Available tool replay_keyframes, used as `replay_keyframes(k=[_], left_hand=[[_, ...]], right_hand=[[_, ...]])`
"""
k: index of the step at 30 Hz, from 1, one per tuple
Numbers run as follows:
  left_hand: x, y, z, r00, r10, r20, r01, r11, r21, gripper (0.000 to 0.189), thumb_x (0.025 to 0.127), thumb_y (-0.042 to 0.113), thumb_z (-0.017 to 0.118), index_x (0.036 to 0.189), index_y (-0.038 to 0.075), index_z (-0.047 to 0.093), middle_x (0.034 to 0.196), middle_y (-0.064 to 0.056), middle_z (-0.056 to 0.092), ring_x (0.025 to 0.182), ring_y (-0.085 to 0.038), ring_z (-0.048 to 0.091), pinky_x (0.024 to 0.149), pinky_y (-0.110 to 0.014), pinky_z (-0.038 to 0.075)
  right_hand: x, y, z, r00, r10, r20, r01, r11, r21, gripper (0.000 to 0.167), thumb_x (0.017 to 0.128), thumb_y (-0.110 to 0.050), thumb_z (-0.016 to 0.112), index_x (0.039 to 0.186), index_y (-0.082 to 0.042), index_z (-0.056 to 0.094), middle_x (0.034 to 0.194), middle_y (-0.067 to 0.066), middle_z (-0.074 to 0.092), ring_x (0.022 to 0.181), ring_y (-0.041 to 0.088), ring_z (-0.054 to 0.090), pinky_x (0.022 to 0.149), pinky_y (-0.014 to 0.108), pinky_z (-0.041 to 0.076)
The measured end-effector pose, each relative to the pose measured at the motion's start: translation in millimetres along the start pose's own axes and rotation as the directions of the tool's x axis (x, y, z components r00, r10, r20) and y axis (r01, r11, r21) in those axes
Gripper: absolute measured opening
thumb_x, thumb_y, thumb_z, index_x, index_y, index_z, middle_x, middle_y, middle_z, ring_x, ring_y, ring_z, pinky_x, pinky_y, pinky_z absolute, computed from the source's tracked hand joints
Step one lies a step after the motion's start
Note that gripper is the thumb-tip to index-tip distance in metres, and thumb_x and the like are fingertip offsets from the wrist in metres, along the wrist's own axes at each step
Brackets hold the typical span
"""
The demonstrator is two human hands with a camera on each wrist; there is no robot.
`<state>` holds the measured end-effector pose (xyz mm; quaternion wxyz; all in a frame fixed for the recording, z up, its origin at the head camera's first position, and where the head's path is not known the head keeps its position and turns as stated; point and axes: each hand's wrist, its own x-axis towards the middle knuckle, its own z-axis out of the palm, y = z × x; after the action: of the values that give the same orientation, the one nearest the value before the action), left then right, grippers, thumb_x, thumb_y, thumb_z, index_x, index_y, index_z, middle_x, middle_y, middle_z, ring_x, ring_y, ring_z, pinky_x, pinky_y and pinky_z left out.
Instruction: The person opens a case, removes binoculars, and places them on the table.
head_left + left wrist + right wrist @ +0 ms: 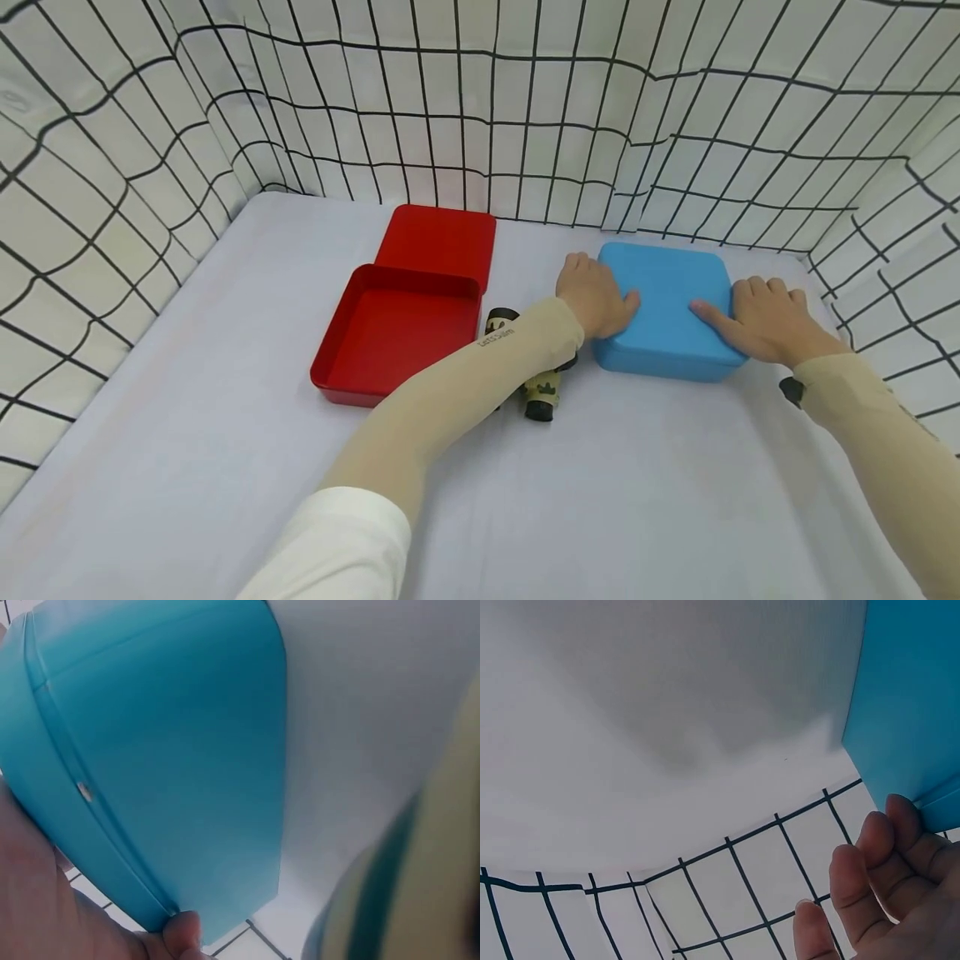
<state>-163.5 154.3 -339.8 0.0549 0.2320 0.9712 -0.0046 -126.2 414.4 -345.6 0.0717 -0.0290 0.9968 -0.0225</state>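
A blue lunch box [663, 304] with its lid on stands at the right of the white surface. My left hand [596, 296] grips its left side, thumb over the top edge; in the left wrist view, its fingers [184, 934] meet the lid's rim. Opposite, my right hand [772, 321] holds the right side, its thumb on the lid and its fingertips [904, 810] at the rim in the right wrist view. Camouflage-patterned binoculars [542, 392] lie beneath my left forearm, partly hidden by it.
Left of the binoculars stands a red box [397, 333], uncovered and with a bare inside. Behind it lies its red lid [438, 242]. Black wire mesh [487, 125] walls the surface at the back and both sides, close to my right hand.
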Motion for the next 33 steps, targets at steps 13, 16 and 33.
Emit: replay_keyframes(k=[13, 16, 33], left_hand=[[-20.6, -0.5, -2.9, 0.999, 0.028, 0.037, -0.031, 0.996, 0.088, 0.067, 0.107, 0.058, 0.016, 0.094, 0.017, 0.067, 0.102, 0.004, 0.066, 0.104, -0.014, 0.051, 0.108, -0.032, 0.034], [-25.4, -1.8, -2.6, 0.998, 0.037, 0.042, -0.04, 0.996, 0.08, 0.067, 0.108, 0.057, 0.016, 0.095, 0.017, 0.069, 0.103, 0.004, 0.067, 0.104, -0.014, 0.051, 0.107, -0.033, 0.034], [-61.2, -8.5, 6.3, 0.991, 0.133, 0.012, -0.133, 0.985, 0.113, 0.066, 0.107, 0.059, 0.019, 0.093, 0.014, 0.064, 0.094, 0.002, 0.062, 0.099, -0.018, 0.051, 0.101, -0.035, 0.037]], right_hand=[[-15.9, -7, 5, 0.999, -0.026, -0.022, 0.026, 0.999, -0.022, 0.1, 0.1, -0.074, 0.029, 0.129, 0.019, 0.048, 0.119, 0.039, 0.058, 0.109, 0.053, 0.05, 0.082, 0.062, 0.037], [-20.0, -10, 5, 0.999, -0.035, -0.029, 0.034, 0.999, -0.026, 0.098, 0.101, -0.073, 0.03, 0.126, 0.019, 0.05, 0.115, 0.038, 0.059, 0.107, 0.053, 0.051, 0.081, 0.062, 0.038], [-52.1, -24, 12, 0.997, -0.064, -0.047, 0.061, 0.996, -0.06, 0.089, 0.102, -0.07, 0.035, 0.119, 0.015, 0.054, 0.107, 0.033, 0.062, 0.104, 0.051, 0.053, 0.078, 0.06, 0.037]])
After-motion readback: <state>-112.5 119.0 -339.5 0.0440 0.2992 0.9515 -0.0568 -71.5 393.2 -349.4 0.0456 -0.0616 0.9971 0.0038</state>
